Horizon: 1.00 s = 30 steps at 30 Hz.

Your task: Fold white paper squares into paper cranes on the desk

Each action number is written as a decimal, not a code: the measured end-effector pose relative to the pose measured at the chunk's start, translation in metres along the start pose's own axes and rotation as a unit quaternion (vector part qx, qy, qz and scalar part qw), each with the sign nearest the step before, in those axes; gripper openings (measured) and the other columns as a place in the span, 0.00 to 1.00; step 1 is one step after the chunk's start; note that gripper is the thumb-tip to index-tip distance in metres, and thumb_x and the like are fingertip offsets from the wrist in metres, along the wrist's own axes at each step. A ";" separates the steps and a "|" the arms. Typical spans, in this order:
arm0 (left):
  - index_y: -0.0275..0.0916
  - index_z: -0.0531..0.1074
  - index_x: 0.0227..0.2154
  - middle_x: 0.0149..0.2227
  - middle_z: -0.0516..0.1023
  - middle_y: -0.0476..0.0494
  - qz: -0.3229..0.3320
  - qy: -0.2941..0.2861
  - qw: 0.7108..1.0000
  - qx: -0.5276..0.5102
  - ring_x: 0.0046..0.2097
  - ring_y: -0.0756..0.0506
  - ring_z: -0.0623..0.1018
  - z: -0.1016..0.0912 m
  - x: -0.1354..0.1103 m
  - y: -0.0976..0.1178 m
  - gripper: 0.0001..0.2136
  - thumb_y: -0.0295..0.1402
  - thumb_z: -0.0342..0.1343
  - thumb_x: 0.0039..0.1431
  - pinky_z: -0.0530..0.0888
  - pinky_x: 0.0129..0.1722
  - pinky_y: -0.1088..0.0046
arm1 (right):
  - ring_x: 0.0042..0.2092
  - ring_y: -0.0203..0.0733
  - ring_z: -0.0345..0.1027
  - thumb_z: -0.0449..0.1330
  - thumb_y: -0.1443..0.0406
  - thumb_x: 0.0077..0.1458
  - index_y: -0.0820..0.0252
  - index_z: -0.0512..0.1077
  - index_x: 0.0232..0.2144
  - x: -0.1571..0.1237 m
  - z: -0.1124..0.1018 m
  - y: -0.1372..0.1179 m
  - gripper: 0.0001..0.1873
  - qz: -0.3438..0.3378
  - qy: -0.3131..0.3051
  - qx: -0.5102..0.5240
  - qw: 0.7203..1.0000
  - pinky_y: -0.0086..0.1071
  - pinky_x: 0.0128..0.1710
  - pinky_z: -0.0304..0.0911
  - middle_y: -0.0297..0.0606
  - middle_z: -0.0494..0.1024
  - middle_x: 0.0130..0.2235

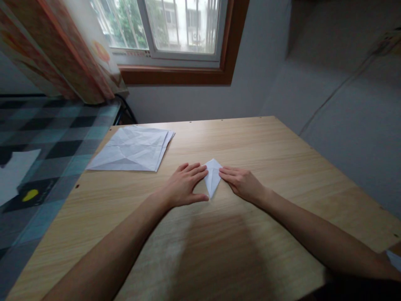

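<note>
A small white sheet of paper (pixel 213 176), folded into a kite shape, lies flat on the wooden table with its long point toward me. Crease lines run down and across it. My left hand (pixel 188 184) rests at its left edge, fingers stretched out and the thumb apart near the lower tip. At the right edge, my right hand (pixel 240 180) touches the paper with its fingertips, the fingers held straight and close together. Neither hand is wrapped round the paper. The right thumb is hidden.
Creased white paper sheets (pixel 134 148) lie stacked at the table's far left. Beyond the wooden table (pixel 282 167) on the left is a checkered cloth surface (pixel 62 148), with a white paper piece (pixel 19 171) on it. A wall and window (pixel 184 29) stand behind.
</note>
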<state>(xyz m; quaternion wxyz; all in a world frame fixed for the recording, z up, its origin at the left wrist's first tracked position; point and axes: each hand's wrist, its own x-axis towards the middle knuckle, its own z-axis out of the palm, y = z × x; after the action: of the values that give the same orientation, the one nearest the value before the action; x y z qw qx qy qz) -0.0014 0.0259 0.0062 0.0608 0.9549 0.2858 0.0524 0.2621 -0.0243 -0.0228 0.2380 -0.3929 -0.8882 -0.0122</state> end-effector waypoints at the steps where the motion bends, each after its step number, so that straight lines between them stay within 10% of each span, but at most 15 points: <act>1: 0.39 0.64 0.63 0.66 0.65 0.34 -0.001 0.000 1.000 -0.001 0.67 0.32 0.63 0.000 0.000 0.000 0.37 0.59 0.55 0.57 0.58 0.64 0.47 | 0.56 0.49 0.73 0.53 0.74 0.61 0.62 0.76 0.51 0.000 0.000 0.002 0.19 0.017 0.004 0.016 1.000 0.46 0.57 0.70 0.49 0.79 0.54; 6: 0.38 0.65 0.62 0.66 0.66 0.33 0.006 0.011 1.000 -0.010 0.67 0.32 0.64 -0.001 0.000 0.001 0.35 0.58 0.54 0.59 0.59 0.64 0.46 | 0.58 0.50 0.70 0.59 0.67 0.59 0.60 0.65 0.62 0.006 0.001 -0.001 0.28 0.099 0.050 0.196 0.974 0.48 0.57 0.67 0.51 0.75 0.57; 10: 0.38 0.66 0.61 0.64 0.68 0.33 0.007 0.026 1.000 -0.015 0.65 0.32 0.66 -0.001 0.000 0.001 0.34 0.56 0.55 0.59 0.60 0.63 0.46 | 0.39 0.40 0.74 0.62 0.60 0.58 0.60 0.66 0.59 0.013 -0.001 -0.004 0.28 0.186 0.074 0.287 0.937 0.35 0.39 0.71 0.41 0.79 0.42; 14: 0.38 0.59 0.65 0.64 0.66 0.30 0.006 0.048 0.998 -0.045 0.65 0.33 0.66 0.003 0.000 -0.001 0.39 0.56 0.58 0.57 0.60 0.64 0.50 | 0.38 0.41 0.72 0.63 0.61 0.58 0.59 0.78 0.38 0.010 -0.007 -0.004 0.08 0.116 0.036 0.206 0.971 0.37 0.41 0.70 0.39 0.78 0.35; 19: 0.36 0.45 0.69 0.64 0.66 0.27 -0.016 0.093 0.989 -0.113 0.64 0.33 0.67 0.005 -0.002 -0.006 0.51 0.54 0.64 0.50 0.63 0.62 0.52 | 0.51 0.49 0.74 0.68 0.58 0.54 0.60 0.77 0.38 0.003 -0.010 0.002 0.13 0.023 -0.005 0.150 0.988 0.43 0.50 0.71 0.48 0.77 0.49; 24: 0.40 0.75 0.39 0.45 0.80 0.41 0.005 0.116 0.980 -0.162 0.50 0.41 0.77 -0.004 -0.003 -0.006 0.16 0.48 0.60 0.57 0.71 0.52 0.60 | 0.57 0.57 0.70 0.72 0.51 0.46 0.61 0.74 0.40 0.005 -0.011 0.006 0.25 0.040 -0.024 0.125 0.991 0.51 0.55 0.68 0.55 0.76 0.54; 30: 0.39 0.72 0.27 0.39 0.80 0.43 0.020 0.138 0.983 -0.118 0.44 0.44 0.78 0.001 0.000 -0.003 0.09 0.37 0.57 0.61 0.73 0.47 0.63 | 0.58 0.61 0.70 0.70 0.50 0.47 0.65 0.72 0.49 0.007 -0.013 -0.006 0.33 0.035 -0.032 0.071 0.996 0.56 0.59 0.63 0.59 0.76 0.54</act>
<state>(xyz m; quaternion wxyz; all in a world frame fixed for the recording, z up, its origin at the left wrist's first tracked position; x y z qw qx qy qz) -0.0033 0.0282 0.0046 0.1324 0.9301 0.2642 0.2181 0.2595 -0.0259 -0.0069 0.2368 -0.4063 -0.8795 0.0725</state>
